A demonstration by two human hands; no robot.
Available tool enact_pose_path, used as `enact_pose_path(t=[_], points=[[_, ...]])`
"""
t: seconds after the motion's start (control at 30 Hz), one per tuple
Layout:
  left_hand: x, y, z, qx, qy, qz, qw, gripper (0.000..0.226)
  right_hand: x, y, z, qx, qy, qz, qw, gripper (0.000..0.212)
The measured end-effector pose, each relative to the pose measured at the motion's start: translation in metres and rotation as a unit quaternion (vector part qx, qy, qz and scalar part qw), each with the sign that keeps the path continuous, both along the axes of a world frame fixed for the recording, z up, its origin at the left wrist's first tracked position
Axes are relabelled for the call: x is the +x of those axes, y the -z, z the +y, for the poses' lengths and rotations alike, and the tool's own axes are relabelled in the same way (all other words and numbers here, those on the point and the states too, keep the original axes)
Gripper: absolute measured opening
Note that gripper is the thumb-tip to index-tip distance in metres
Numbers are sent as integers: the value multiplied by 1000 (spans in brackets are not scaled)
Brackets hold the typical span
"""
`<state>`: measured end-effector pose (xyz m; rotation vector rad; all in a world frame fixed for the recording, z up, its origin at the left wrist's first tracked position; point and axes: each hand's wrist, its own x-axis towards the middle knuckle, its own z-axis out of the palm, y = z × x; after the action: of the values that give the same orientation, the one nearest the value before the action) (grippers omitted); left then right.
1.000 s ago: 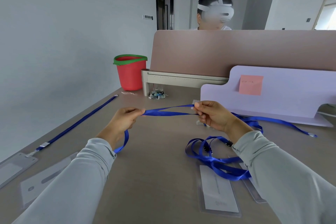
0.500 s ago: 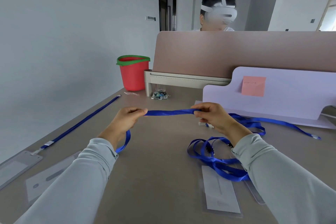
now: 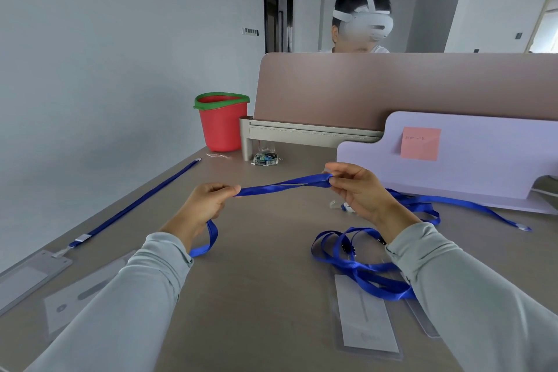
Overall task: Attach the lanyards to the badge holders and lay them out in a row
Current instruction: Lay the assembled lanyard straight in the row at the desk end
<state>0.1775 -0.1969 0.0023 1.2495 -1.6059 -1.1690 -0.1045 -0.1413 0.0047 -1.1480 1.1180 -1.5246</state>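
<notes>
The left hand pinches a blue lanyard between curled thumb and fingers, and the right hand pinches the same strap farther along, so a doubled stretch runs taut between them above the table. From the left hand the strap's loose end curls down beside the wrist. Below the right wrist a tangle of lanyards lies partly over a clear badge holder, while at the far left a straight lanyard ends at another holder.
</notes>
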Motion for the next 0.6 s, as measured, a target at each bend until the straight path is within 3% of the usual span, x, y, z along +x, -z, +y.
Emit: enact_pose_path(t=[0.1,0.27,0.5,0.6], points=[[0,3,-1,12,9,-5,1000,24,1,-3,1,-10,2,-40,999,28],[-1,6,0,35,22,-10,999,19,5,-6,-3,-1,119,190,974,20],[-3,5,4,47,50,-15,998,19,15,-1,-6,-6,206,316,926,4],[-5,4,5,48,61,-11,997,17,17,0,-5,-18,249,357,900,7]])
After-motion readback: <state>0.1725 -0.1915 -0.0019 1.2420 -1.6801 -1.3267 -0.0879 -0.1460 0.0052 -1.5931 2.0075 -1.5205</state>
